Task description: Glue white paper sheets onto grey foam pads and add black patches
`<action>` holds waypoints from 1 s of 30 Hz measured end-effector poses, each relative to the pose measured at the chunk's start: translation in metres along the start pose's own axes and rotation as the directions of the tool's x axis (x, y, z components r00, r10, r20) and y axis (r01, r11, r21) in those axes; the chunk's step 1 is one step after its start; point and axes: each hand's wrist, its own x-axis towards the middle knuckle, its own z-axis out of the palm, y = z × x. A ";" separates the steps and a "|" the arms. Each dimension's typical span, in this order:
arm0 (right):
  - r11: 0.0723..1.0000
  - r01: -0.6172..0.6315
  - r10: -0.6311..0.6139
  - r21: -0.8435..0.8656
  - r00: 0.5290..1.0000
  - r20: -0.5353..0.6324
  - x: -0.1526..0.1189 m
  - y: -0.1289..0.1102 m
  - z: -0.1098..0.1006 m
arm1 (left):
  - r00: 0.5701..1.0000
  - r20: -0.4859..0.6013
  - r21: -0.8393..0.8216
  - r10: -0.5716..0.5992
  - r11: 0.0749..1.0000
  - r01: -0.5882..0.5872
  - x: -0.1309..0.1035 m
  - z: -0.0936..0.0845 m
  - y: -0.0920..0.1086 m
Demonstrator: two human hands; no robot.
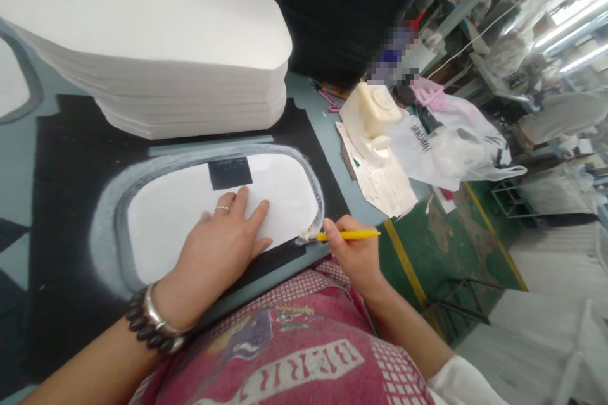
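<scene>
Black fabric (71, 202) covered the surface; the left hand (223, 247) pressed flat on a white template (190, 209), the right hand (354, 250) gripped a yellow brush (349, 235), seemingly gluey.

Left hand (228, 237) flat, fingers spread, right hand (354, 253) apparently closed in a pinch, wrist bent

I see a matt white template (190, 215), smooth like card or foam sheet, lying on matt black felt-like cloth (66, 215) smeared with a chalky grey-white ring. My right hand (354, 253) holds a glossy yellow plastic brush handle (351, 235). The white stack (156, 57) looks like smooth matt foam sheets. My left wrist wears a shiny metal bangle (154, 316) and dark glossy beads (142, 329).
</scene>
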 end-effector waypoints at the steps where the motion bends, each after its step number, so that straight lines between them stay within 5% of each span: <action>1: 1.000 -0.024 0.025 0.018 0.999 -0.044 0.005 0.001 0.002 | 1.000 0.003 0.004 0.001 1.000 -0.001 0.000 0.000 0.000; 5: 0.995 -0.027 0.011 -0.095 0.986 -0.164 0.012 0.008 0.010 | 1.000 0.005 0.007 0.001 1.000 -0.002 0.000 -0.001 0.001; 8: 0.989 0.019 -0.019 -0.149 1.000 0.004 -0.003 0.004 0.007 | 1.000 -0.013 -0.007 0.010 1.000 -0.011 -0.001 -0.002 0.001; 11: 0.995 -0.086 0.092 -0.052 0.989 0.114 0.000 -0.002 -0.004 | 0.999 -0.027 -0.033 0.022 0.999 -0.023 -0.001 -0.003 0.000; 14: 0.977 -0.197 0.208 -0.081 0.965 0.161 0.042 0.000 -0.009 | 1.000 -0.018 -0.053 0.024 0.998 -0.025 -0.001 -0.004 0.001; 16: 0.972 -0.157 0.189 -0.176 0.964 0.185 0.085 0.004 -0.003 | 1.000 -0.011 -0.046 0.018 0.999 -0.018 -0.001 -0.006 0.004; 22: 0.921 0.200 -0.161 -0.335 0.977 0.139 0.185 -0.021 0.057 | 0.998 0.000 -0.050 -0.061 0.997 0.061 -0.005 -0.009 0.022; 26: 0.827 0.481 -0.390 -0.291 0.864 0.319 0.191 -0.078 0.131 | 0.991 -0.040 -0.047 -0.128 0.991 0.126 -0.008 -0.003 0.037; 28: 0.763 0.624 -0.495 -0.170 0.733 0.466 0.172 -0.111 0.165 | 0.986 -0.057 -0.046 -0.158 0.987 0.155 -0.009 0.003 0.043; 30: 0.675 0.738 -0.602 0.016 0.537 0.591 0.143 -0.140 0.186 | 0.983 -0.047 -0.070 -0.178 0.982 0.175 -0.009 0.010 0.048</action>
